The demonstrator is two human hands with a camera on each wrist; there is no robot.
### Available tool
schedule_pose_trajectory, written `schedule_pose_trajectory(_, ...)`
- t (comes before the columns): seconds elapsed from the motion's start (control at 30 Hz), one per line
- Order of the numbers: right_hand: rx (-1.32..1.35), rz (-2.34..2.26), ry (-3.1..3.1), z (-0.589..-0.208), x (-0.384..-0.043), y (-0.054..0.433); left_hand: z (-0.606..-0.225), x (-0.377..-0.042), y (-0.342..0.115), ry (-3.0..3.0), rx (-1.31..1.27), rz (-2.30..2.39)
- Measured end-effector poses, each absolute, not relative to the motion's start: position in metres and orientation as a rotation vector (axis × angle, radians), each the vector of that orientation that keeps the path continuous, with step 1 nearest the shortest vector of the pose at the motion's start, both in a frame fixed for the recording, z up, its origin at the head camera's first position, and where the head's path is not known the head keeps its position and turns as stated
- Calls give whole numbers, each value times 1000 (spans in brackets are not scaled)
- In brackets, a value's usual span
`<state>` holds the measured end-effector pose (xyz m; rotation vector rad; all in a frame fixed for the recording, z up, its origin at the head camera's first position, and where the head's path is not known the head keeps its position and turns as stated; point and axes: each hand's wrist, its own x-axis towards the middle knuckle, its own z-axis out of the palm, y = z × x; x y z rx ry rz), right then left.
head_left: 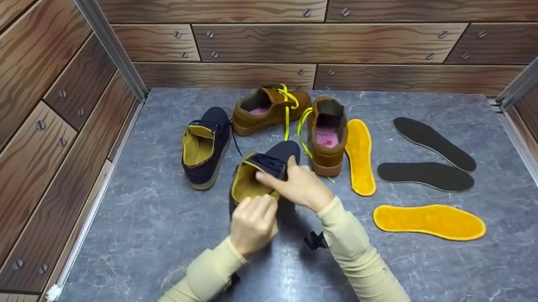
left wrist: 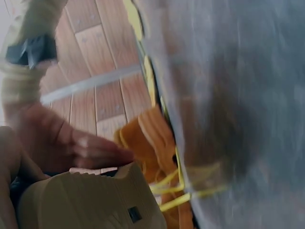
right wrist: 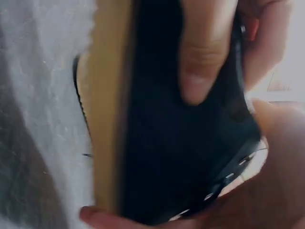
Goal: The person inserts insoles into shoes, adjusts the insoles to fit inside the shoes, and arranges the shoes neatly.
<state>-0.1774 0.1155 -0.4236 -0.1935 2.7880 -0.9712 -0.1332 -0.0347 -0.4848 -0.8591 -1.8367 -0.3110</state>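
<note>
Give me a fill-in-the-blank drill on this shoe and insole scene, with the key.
1. Both hands grip the navy shoe, whose lining is ____.
2. The number of loose insoles on the grey table, right of the shoes, is ____.
3. The two brown shoes have laces coloured ____.
4. The left hand holds the shoe at its ____ end.

Missing words: yellow; four; yellow; heel

Both arms in beige sleeves, reaching forward and converging. Left hand (head_left: 252,224) curled, knuckles up, fingers gripping. Right hand (head_left: 300,186) just beyond it, angled leftward, index finger extended, thumb raised, other fingers bent.
</note>
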Motion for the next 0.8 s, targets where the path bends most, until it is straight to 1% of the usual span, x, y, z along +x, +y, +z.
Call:
schedule_pose_trajectory(0.17, -390, -904, 3019, -423, -174, 119, -491, -126, -16, -1852, -858, -313)
schedule_pose_trajectory(0.33, -526, -953, 3161, -427, -167, 125, -491, -110, -6, -1931, -821, -354)
schedule_pose_trajectory(0.5, -628, -1026, 3188, -442, -147, 137, -493, -82, -7, -2069, -899, -433)
schedule_pose_trajectory(0.63, -704, -1029, 3184, -459, -126, 150, -503, -59, -4, -2154, -1005, -460)
schedule_pose_trajectory(0.8, -753, -1039, 3205, -476, -114, 154, -514, -47, -2, -2197, -1077, -399)
